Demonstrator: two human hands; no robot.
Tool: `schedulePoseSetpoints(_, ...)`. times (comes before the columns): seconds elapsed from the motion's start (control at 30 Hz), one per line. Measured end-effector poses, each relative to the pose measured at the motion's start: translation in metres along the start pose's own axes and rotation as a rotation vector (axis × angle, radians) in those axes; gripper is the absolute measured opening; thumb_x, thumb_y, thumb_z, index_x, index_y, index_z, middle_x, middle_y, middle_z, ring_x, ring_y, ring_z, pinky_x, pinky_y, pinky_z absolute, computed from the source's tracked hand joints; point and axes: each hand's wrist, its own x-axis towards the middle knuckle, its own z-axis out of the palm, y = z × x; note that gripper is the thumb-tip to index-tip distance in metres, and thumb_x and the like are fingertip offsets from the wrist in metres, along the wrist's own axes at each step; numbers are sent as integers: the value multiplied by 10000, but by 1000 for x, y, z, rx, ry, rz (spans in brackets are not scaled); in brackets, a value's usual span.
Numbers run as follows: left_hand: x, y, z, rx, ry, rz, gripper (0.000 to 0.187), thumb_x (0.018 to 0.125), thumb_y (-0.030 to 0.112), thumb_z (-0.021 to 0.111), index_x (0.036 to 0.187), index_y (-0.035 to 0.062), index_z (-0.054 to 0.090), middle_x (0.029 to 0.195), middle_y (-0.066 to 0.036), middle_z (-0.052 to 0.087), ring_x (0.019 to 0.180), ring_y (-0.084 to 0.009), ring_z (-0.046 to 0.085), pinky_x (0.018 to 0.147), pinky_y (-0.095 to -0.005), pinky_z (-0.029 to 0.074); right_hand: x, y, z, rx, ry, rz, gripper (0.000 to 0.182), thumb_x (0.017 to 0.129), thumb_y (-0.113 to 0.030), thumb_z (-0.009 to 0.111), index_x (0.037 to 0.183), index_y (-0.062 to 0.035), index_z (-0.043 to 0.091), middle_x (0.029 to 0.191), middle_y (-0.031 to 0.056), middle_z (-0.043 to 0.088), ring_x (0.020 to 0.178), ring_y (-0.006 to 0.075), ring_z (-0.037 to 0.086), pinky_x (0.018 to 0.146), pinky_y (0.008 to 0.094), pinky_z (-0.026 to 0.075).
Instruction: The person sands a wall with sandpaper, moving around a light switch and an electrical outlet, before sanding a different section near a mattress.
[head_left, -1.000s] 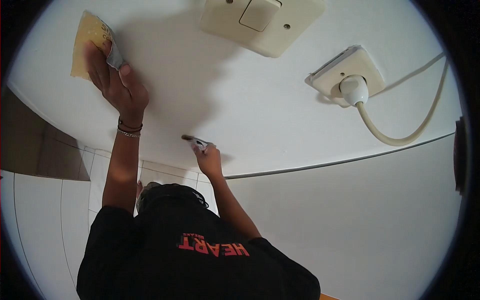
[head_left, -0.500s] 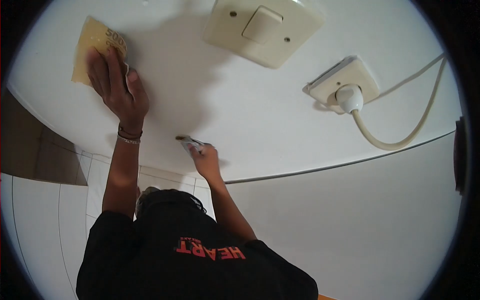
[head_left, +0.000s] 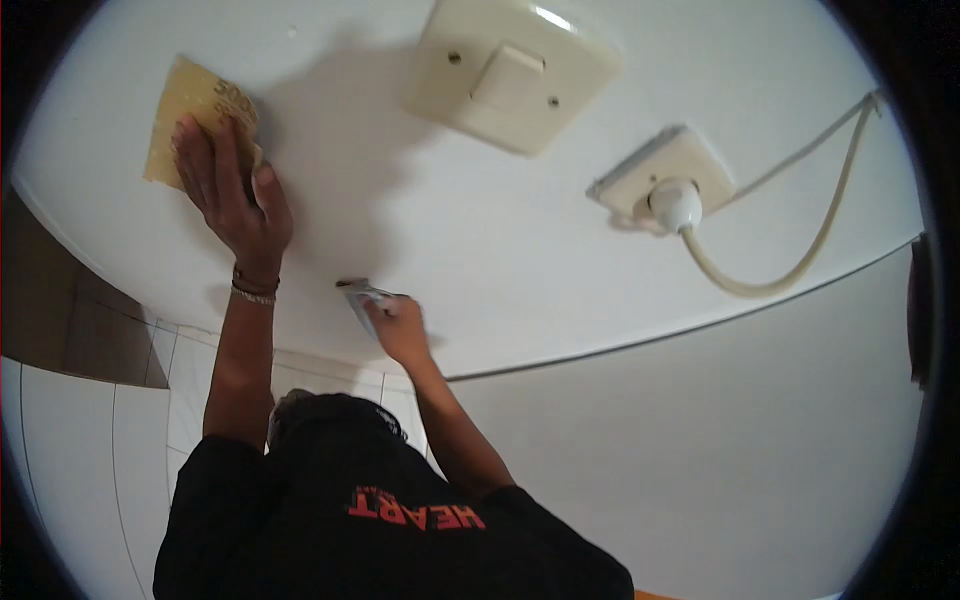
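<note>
Left hand (head_left: 238,200) is pretty much flat on yellow sandpaper (head_left: 175,105) against the wall (head_left: 510,260), up-left of the right hand (head_left: 402,328), which is curled round some blurry grey tool (head_left: 361,306).

Left of the switch plate (head_left: 510,75), a sheet (head_left: 198,90) lies on the wall (head_left: 540,270); right of it, the socket (head_left: 700,165) holds 1 plug (head_left: 676,205).

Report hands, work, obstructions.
Left hand flat over yellow sheet. Right hand gripping grey tool, type unclear. Switch, plugged socket off right, clear of both hands.
</note>
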Motion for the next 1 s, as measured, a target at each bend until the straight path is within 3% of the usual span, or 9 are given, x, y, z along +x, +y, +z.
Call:
schedulePoseSetpoints(0.07, 1, -2, 1, 5, 15, 1, 473, 898, 314, 350, 1226, -13, 442, 1345, -224, 320, 1272, -365, 263, 1034, -472, 190, 3, -42, -53, 126, 210, -221, 264, 825, -210, 568, 677, 9, 558, 523, 157, 469, 478, 225, 399, 486, 349, 341)
schedulePoseSetpoints(0.13, -2, 0, 0, -13, 9, -6, 475, 900, 320, 349, 1225, -14, 442, 1344, -225, 321, 1272, -363, 264, 1035, -470, 191, -4, -111, -123, 370, 423, -51, 388, 877, -276, 532, 581, -26, 515, 512, -16, 458, 447, 89, 337, 425, 252, 284)
schedulePoseSetpoints(0.2, -1, 1, 0, 7, 9, -11, 475, 906, 332, 343, 1220, -10, 446, 1343, -223, 324, 1270, -361, 268, 1035, -469, 193, -2, -157, -143, 691, 684, -76, 386, 881, -269, 530, 568, -44, 516, 546, -26, 472, 469, 46, 376, 428, 223, 297)
schedulePoseSetpoints(0.3, -3, -1, 0, 10, 10, -9, 472, 908, 334, 342, 1218, -6, 448, 1343, -222, 323, 1269, -359, 271, 1034, -470, 196, 3, -87, -102, 186, 312, -47, 356, 874, -246, 534, 593, -28, 553, 568, 34, 546, 482, 120, 468, 461, 280, 362)
schedulePoseSetpoints(0.33, -3, -2, 0, 14, 16, -14, 472, 908, 334, 342, 1218, -6, 448, 1343, -222, 323, 1269, -359, 271, 1034, -470, 196, 9, -53, -55, 112, 338, -378, 294, 855, -201, 543, 631, -11, 565, 598, 133, 556, 492, 205, 477, 497, 343, 380)
schedulePoseSetpoints(0.4, -3, -2, -2, -16, 9, 1, 464, 908, 328, 345, 1217, -2, 450, 1344, -222, 321, 1268, -357, 272, 1032, -471, 199, 4, -28, 6, 78, 43, -78, 249, 815, -186, 584, 652, -6, 527, 535, 141, 421, 474, 172, 385, 472, 317, 341)
schedulePoseSetpoints(0.73, -3, -2, -1, 1, 8, -2, 453, 906, 314, 354, 1206, -10, 455, 1336, -222, 332, 1264, -367, 274, 1027, -468, 212, 2, -133, -126, 581, 528, -8, 340, 865, -252, 555, 597, -49, 501, 558, -55, 415, 524, 47, 352, 479, 229, 295)
schedulePoseSetpoints(0.9, -4, 0, 1, -8, 1, 2, 461, 912, 314, 352, 1205, -28, 450, 1332, -226, 334, 1261, -371, 277, 1024, -467, 223, -14, -48, -63, 526, 89, 183, 365, 864, -262, 561, 570, -78, 449, 531, -70, 374, 507, 46, 311, 448, 230, 264)
schedulePoseSetpoints(1.0, -1, 7, -1, 23, -23, -2, 476, 918, 323, 343, 1209, -42, 442, 1323, -235, 341, 1258, -371, 280, 1022, -468, 228, -38, -41, -132, 626, 613, 110, 231, 856, -224, 568, 692, -62, 556, 623, -40, 475, 570, 68, 408, 504, 221, 326)
